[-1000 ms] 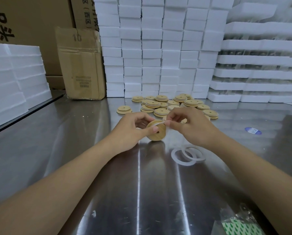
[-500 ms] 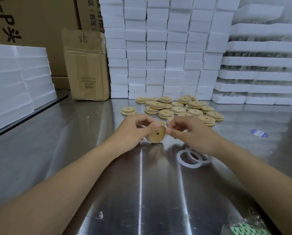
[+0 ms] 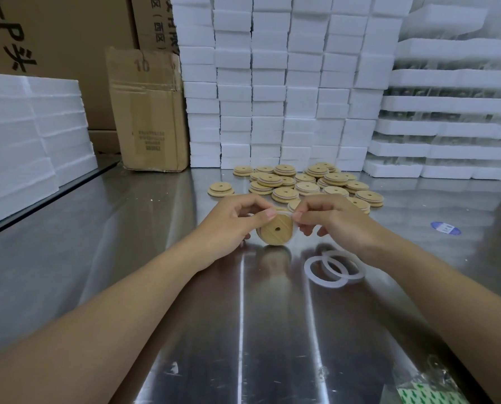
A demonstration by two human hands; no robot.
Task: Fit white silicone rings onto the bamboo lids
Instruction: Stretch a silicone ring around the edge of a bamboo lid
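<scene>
A round bamboo lid (image 3: 277, 230) with a small centre hole stands on edge just above the steel table, its flat face toward me. My left hand (image 3: 234, 221) grips it from the left, thumb on its top rim. My right hand (image 3: 332, 220) pinches a white silicone ring (image 3: 292, 214) against the lid's upper right rim; most of the ring is hidden by fingers. Two loose white rings (image 3: 330, 269) lie overlapping on the table below my right hand. A pile of several bamboo lids (image 3: 301, 185) lies behind my hands.
The steel table (image 3: 156, 287) carries white foam blocks stacked at the back (image 3: 272, 83), foam trays at the right (image 3: 447, 135) and left (image 3: 25, 141), and a cardboard box (image 3: 150, 112). A blue sticker (image 3: 445, 228) lies right; a plastic bag (image 3: 429, 389) sits at the near right edge.
The lid has turned in my hands so its centre hole now shows. My right fingers have shifted along the rim with the ring. The camera view has drifted slightly.
</scene>
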